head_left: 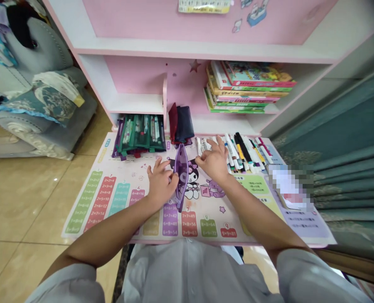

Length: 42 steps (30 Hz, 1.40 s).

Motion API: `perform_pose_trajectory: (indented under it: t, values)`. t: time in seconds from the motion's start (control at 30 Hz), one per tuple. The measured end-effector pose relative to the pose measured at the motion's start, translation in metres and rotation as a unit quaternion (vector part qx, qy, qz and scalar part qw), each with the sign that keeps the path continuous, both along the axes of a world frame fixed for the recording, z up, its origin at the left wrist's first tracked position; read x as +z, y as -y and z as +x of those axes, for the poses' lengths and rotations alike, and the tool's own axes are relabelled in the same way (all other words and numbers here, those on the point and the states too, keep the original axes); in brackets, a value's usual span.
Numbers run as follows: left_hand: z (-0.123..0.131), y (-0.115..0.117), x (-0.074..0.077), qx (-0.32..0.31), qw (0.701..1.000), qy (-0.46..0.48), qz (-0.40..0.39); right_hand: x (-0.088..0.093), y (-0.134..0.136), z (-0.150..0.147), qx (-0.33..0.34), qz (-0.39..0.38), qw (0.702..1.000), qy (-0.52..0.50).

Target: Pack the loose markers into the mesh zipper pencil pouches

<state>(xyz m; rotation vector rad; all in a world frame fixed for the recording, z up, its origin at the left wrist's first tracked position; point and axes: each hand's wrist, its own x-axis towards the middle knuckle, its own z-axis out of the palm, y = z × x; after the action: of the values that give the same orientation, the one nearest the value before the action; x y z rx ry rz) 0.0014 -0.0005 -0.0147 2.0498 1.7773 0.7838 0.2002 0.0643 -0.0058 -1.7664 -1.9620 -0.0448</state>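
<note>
1. Nearest you, the table [136, 170] carries a printed times-table mat, its rows of sums facing you.
2. Your left hand [161, 181] has its thumb against the near-left side of the purple pouch [182, 179]; it appears clamped on that lip, with the other fingers spread.
3. The purple pouch sits between your two hands, mouth gaping up at you. Its long axis runs almost straight away from you, so one hand lies on each long side. Your left hand is the nearer, touching it; your right is apart from it.
4. Your right hand [215, 162] is just right of the pouch's far half, thumb and forefinger close together. You can't tell from here whether they meet or pinch anything.
5. The pens [243, 147] lie in a row just beyond and to the right of your right hand, the nearer one to them. Most point away from you, far ends leaning left.
6. Left of the pouch's far end, filled green pouches [142, 136] lie overlapped.
7. Straight beyond it are a red pouch [173, 121] and a dark blue pouch [185, 122].
8. Farthest, books [246, 90] are stacked in the shelf [189, 54].
</note>
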Motion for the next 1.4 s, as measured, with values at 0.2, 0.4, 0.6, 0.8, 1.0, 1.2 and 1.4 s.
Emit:
perform_pose_trajectory:
  t: [0.2, 0.4, 0.6, 0.8, 1.0, 1.2, 1.4]
  values:
    - [0.004, 0.002, 0.0, -0.002, 1.0, 0.0, 0.005, 0.025, 0.042, -0.005, 0.075, 0.066, 0.989, -0.107]
    - [0.007, 0.006, 0.002, -0.001, 1.0, 0.001, -0.001, 0.039, 0.067, -0.031, 0.142, -0.04, 0.984, -0.1]
    - [0.007, 0.006, 0.001, -0.008, 1.0, 0.007, 0.0, 0.03, 0.057, -0.044, 0.121, -0.127, 0.984, -0.033]
    - [0.006, 0.005, 0.0, -0.006, 1.0, 0.008, 0.004, 0.022, 0.04, -0.049, 0.104, -0.172, 0.979, 0.034]
    - [0.006, 0.005, 0.002, -0.011, 1.0, 0.003, -0.009, 0.014, 0.04, -0.05, 0.15, -0.216, 0.964, 0.039]
    - [0.003, 0.002, 0.004, 0.002, 0.998, 0.042, -0.052, 0.007, 0.011, -0.02, -0.005, -0.011, 0.999, -0.05]
    - [0.002, 0.0, 0.005, 0.008, 0.994, 0.072, -0.082, -0.021, -0.024, 0.005, -0.089, -0.081, 0.992, 0.034]
